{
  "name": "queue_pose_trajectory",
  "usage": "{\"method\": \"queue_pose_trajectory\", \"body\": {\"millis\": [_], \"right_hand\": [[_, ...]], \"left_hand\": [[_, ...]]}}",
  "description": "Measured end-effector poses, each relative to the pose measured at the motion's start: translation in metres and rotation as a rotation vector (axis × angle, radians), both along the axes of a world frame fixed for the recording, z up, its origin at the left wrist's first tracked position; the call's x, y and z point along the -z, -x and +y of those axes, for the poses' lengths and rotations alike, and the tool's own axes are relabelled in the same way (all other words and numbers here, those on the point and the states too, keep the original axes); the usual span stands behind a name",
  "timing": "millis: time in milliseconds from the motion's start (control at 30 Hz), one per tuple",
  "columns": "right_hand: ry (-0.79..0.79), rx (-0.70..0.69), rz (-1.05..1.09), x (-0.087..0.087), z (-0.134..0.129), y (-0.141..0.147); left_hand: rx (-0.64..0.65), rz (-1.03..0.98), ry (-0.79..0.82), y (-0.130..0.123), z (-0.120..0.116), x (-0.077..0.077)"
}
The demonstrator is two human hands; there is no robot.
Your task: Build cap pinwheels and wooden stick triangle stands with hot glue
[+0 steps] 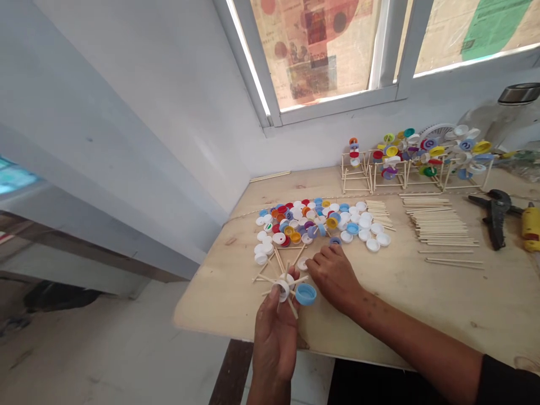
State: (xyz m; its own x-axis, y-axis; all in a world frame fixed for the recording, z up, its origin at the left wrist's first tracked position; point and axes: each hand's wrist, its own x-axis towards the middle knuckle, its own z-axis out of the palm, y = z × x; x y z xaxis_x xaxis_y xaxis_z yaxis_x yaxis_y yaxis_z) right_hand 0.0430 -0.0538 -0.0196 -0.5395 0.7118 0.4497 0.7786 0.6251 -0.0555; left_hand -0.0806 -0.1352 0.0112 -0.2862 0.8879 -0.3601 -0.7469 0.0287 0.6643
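Observation:
My left hand point(276, 332) is closed around a hub of white bottle caps point(282, 289), held up over the table's front edge. Thin wooden sticks fan out from this hub like spokes. On the end of one spoke, to the right, sits a light blue bottle cap point(306, 294). My right hand point(335, 275) is closed, its curled fingertips at a white bottle cap point(302, 263) just beyond the spoked wheel. Behind both hands spreads a pile of loose coloured caps point(296, 212). Several sticks joined into a frame point(276, 259) lie partly hidden behind the wheel.
Rows of loose sticks point(441, 225) lie to the right on the wooden table point(219, 292). Finished-looking cap wheels on stick frames point(390, 160) stand along the wall. A black clamp-like tool point(495, 216), a yellow tool point(531, 225) and a clear jar point(493, 121) are at far right.

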Motion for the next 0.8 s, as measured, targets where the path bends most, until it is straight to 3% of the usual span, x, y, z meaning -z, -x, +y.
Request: {"method": "queue_pose_trajectory", "body": {"millis": [200,333,500,800], "right_hand": [[0.062,0.085,0.249,-0.008,-0.001,-0.040],[0.157,0.183,0.504,-0.012,0.000,-0.069],[0.167,0.304,0.690,-0.017,0.004,-0.096],[0.109,0.535,0.989,-0.014,0.005,-0.131]], "left_hand": [[0.090,0.005,-0.027,-0.009,0.007,0.006],[0.184,0.045,-0.069,-0.025,0.014,0.011],[0.267,0.095,-0.067,-0.045,0.031,0.011],[0.446,0.257,-0.187,-0.089,0.079,-0.010]]}}
